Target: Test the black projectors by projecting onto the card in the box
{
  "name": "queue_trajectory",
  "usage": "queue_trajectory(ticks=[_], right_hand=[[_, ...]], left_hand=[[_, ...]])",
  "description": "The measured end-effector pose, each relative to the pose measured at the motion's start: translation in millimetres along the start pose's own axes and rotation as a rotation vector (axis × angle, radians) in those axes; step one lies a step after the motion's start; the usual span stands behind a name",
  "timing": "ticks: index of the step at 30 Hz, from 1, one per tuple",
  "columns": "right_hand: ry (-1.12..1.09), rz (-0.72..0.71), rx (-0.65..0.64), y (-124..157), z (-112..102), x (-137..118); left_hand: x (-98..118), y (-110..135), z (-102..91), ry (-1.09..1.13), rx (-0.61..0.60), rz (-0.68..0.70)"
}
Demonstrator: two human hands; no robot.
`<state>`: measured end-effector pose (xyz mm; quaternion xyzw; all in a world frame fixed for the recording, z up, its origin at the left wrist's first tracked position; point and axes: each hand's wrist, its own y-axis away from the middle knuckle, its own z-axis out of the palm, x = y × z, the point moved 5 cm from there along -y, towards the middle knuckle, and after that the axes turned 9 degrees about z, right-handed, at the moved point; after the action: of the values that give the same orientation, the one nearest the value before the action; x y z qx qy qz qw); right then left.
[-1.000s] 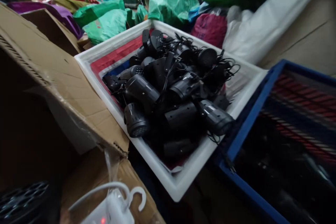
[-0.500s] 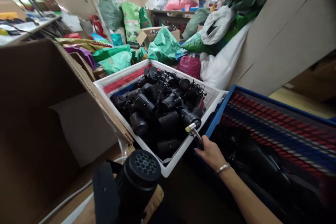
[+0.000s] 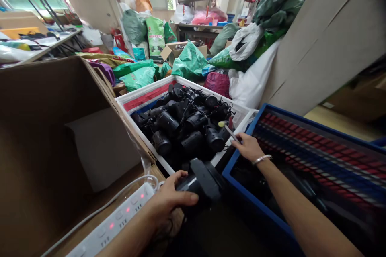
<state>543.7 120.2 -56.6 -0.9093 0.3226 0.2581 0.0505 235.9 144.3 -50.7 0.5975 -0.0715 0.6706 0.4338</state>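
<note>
My left hand point(image 3: 169, 198) is wrapped around a black cylindrical device point(image 3: 206, 180) with a flat bracket on its side. It is held in front of the near corner of a white crate point(image 3: 138, 96). In my right hand point(image 3: 250, 147) is a small hammer point(image 3: 231, 133) with a metal handle and a yellowish face. The hammer's head hovers over the right side of the crate, near the black cylinders. Several similar black cylinders point(image 3: 193, 141) with thin cables fill the crate in a loose heap. My fingers partly hide the held device.
A blue crate point(image 3: 241, 154) with dark parts inside stands under my right forearm. To the left is an open cardboard box point(image 3: 45, 128). A white power strip point(image 3: 117, 219) with red lights lies beside my left forearm. Bags and sacks point(image 3: 189, 62) are piled behind.
The device has swung right and turned, so its round grille no longer shows and my left hand has come into view. My right hand and the hammer have moved slightly up.
</note>
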Motion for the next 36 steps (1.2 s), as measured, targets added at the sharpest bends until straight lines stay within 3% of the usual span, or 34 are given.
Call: queue_trajectory(ticks=[4, 6, 10, 14, 18, 20, 25, 30, 34, 36], right_hand=[[-0.206, 0.027, -0.086, 87.0, -20.1, 28.3], [-0.32, 0.11, -0.091, 125.5, -22.2, 39.8], [-0.462, 0.24, -0.034, 164.8, -10.8, 36.3], [-0.536, 0.16, 0.057, 169.0, 6.8, 4.4], [-0.483, -0.023, -0.017, 170.9, 20.1, -17.1], [-0.421, -0.016, -0.014, 171.0, 18.5, -8.3], [-0.204, 0.101, 0.149, 166.2, -8.8, 39.3], [-0.187, 0.006, 0.104, 165.8, -10.7, 51.5], [-0.172, 0.043, -0.019, 158.5, 1.5, 52.4], [-0.151, 0.037, -0.035, 153.6, -7.9, 47.3]], left_hand=[[-8.9, -36.8, 24.3, -0.096, -0.013, 0.01], [-15.1, -51.8, 38.0, -0.151, -0.037, 0.019], [-28.1, -70.4, 58.8, -0.279, -0.051, 0.041], [-38.8, -78.7, 68.4, -0.35, -0.049, 0.048], [-44.3, -88.5, 69.5, -0.395, -0.033, 0.095], [-45.4, -93.6, 67.9, -0.425, -0.015, 0.112], [-46.4, -97.8, 64.5, -0.51, -0.017, 0.1], [-51.0, -94.0, 63.6, -0.553, -0.041, 0.087], [-55.2, -93.1, 62.6, -0.544, -0.038, 0.085], [-55.2, -93.0, 62.4, -0.531, -0.036, 0.086]])
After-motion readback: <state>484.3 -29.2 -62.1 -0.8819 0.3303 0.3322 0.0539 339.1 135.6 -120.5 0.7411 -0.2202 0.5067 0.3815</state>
